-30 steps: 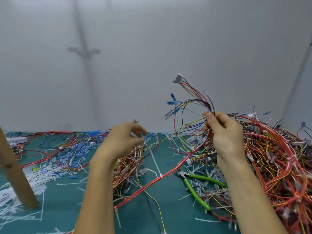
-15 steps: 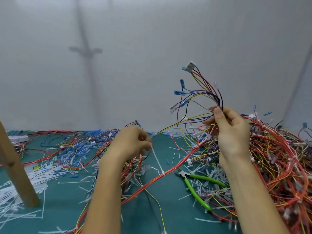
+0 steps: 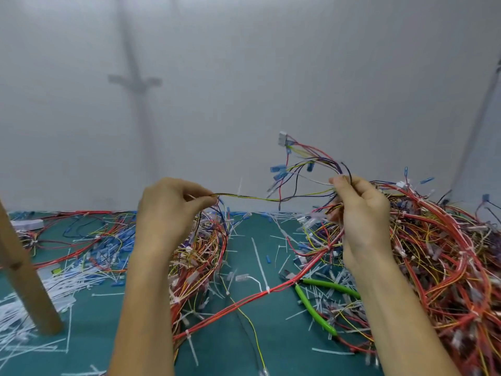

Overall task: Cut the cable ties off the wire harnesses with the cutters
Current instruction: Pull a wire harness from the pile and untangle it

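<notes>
- Lower right of centre, I see the cutters [image 3: 314, 308] lying free on the green mat [image 3: 238, 346], long axis running towards the camera.
- The right hand [image 3: 360, 213] is nearer them; open mat lies to their left.
- Mid-frame, the left hand [image 3: 165, 213] pinches and the right hand grips the wire harness [image 3: 271, 198], stretched level between them.

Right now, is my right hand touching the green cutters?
Apart. The head view shows the cutters lying on the mat while the right hand, raised above them, grips harness wires.
</notes>
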